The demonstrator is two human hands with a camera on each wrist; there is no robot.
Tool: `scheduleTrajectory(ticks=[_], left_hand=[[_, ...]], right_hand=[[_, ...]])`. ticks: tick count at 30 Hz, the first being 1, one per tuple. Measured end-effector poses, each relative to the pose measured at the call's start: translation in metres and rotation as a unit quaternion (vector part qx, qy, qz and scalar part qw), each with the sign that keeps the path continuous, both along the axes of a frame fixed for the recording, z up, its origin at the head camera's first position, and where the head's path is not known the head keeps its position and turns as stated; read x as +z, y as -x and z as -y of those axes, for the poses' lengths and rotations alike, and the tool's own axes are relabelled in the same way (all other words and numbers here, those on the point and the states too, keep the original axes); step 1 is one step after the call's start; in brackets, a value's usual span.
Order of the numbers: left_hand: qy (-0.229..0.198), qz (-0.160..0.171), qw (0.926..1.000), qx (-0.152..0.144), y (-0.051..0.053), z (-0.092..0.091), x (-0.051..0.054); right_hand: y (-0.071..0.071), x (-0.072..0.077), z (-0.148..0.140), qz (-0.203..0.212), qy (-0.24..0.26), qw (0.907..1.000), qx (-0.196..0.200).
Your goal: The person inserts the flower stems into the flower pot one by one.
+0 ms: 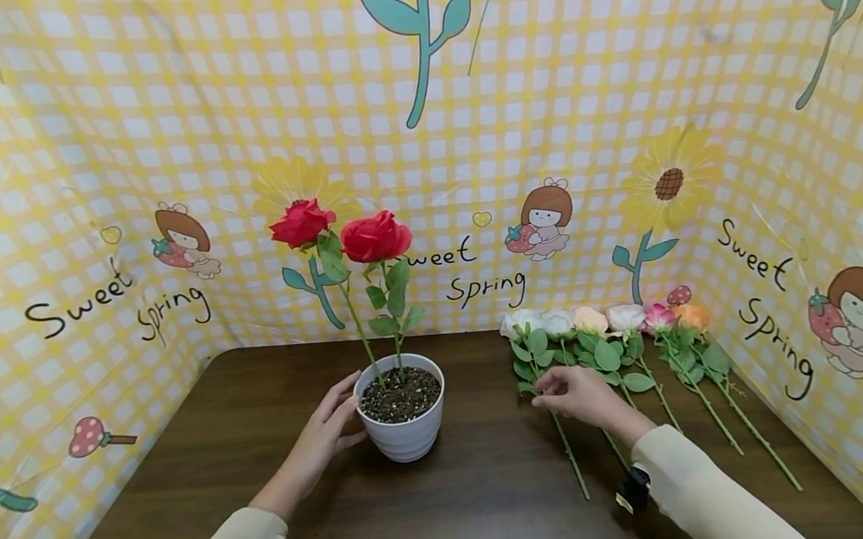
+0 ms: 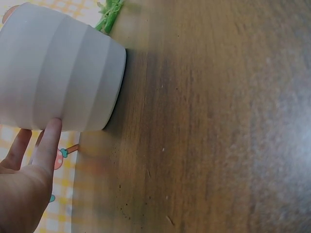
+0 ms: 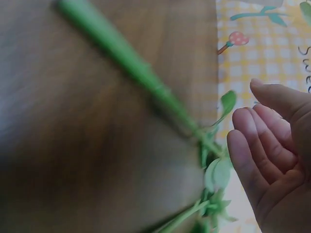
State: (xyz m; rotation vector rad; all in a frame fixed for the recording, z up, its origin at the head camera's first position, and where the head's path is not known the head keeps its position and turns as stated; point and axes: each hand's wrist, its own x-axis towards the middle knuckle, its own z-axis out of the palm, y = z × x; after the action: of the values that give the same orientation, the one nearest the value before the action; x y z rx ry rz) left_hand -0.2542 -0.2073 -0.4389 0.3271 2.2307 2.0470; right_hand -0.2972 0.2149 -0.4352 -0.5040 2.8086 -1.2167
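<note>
A white ridged flowerpot [image 1: 406, 440] filled with dark soil [image 1: 401, 398] stands upright on the table. Two red roses, one on the left [image 1: 302, 222] and one on the right [image 1: 377, 236], rise from the soil on leafy stems. My left hand [image 1: 316, 449] touches the pot's left side with extended fingers, also seen in the left wrist view. Above the stem of the leftmost white rose [image 1: 521, 323] hovers my right hand [image 1: 581, 394], fingers loosely bent. In the right wrist view its thumb and fingertips stand apart, holding nothing, beside the green stem [image 3: 129, 65].
Several more cut roses lie in a row at the right of the dark wooden table [image 1: 483, 475], including a peach one [image 1: 590, 321], a pink one [image 1: 659, 318] and an orange one [image 1: 693, 318]. A yellow checked cloth [image 1: 424, 170] encloses the back and sides.
</note>
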Motion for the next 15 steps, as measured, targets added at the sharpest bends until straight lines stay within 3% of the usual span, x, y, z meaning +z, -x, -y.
scheduleTrajectory(ticks=[5,15], left_hand=[[0.001,0.001,1.0,-0.001,0.0,0.0,0.0],[-0.001,0.0,1.0,0.0,0.001,0.0,-0.001]], right_hand=[[-0.005,-0.013,-0.012,0.026,-0.003,0.9995,-0.018],[-0.013,-0.024,-0.013,0.085,-0.004,0.9945,-0.061]])
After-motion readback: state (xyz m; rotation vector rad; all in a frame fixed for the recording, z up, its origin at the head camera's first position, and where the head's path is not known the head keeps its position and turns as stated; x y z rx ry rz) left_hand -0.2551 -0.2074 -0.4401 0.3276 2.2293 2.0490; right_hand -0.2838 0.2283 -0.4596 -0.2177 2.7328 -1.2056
